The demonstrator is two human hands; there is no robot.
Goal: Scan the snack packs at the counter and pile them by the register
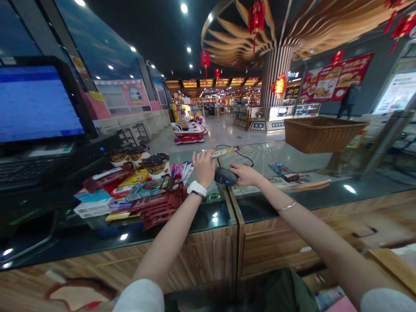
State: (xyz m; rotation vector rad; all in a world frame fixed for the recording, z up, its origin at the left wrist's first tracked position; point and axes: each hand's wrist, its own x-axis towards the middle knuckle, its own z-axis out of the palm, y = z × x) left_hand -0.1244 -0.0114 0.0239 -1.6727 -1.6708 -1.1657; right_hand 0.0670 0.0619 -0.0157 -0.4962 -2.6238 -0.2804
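My left hand (204,167), with a white watch (196,189) on its wrist, is closed on a slim yellow-and-white snack packet (224,151) that has a barcode printed on it. Just below and in front of the packet, my right hand (245,174) grips a black barcode scanner (225,177) with a small blue light. Both hands are above the glass counter. Left of my left hand lies a heap of chocolate bars (159,203), flat boxes (94,206) and slim sticks. Brown chocolate cups (156,167) stand behind the heap.
A computer monitor (39,99) and keyboard (19,171) take up the left side. On the right are a blue snack box (283,171) and a wicker basket (321,135). The scanner's black cable (248,159) curls over the glass. Wooden drawers (279,249) sit below the counter; a person (349,100) is far right.
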